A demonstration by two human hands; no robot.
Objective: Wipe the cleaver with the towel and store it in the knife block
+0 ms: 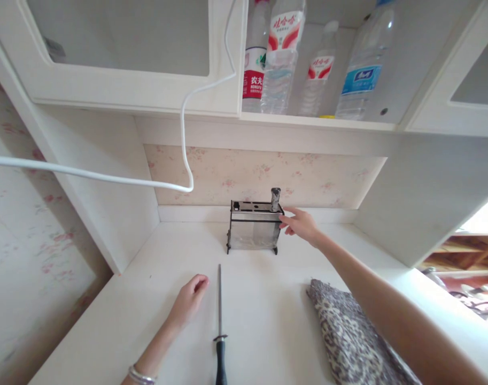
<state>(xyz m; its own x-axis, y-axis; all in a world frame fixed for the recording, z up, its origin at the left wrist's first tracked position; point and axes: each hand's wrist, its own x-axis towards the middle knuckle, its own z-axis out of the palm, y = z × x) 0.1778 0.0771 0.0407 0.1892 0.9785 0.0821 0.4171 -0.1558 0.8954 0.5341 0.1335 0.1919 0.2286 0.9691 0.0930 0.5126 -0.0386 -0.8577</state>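
My right hand (pixel 302 224) reaches to the upper right corner of a clear-sided knife block (pixel 254 235) with a black frame. Its fingers are spread at that corner and appear to touch it, with no grip visible. One knife handle (pixel 275 199), dark and mottled, sticks up from the block's slotted top at the right end. My left hand (pixel 190 299) rests on the white counter with its fingers curled in and nothing visible in them. Just right of it, a sharpening steel (pixel 220 315) lies lengthwise, its black handle toward me.
A folded grey patterned cloth (pixel 343 331) lies on the counter (pixel 268 305) under my right forearm. A white cable (pixel 183 133) hangs across the upper left. Several plastic bottles (pixel 281 64) stand on the shelf above. Side panels (pixel 420 192) bound the counter.
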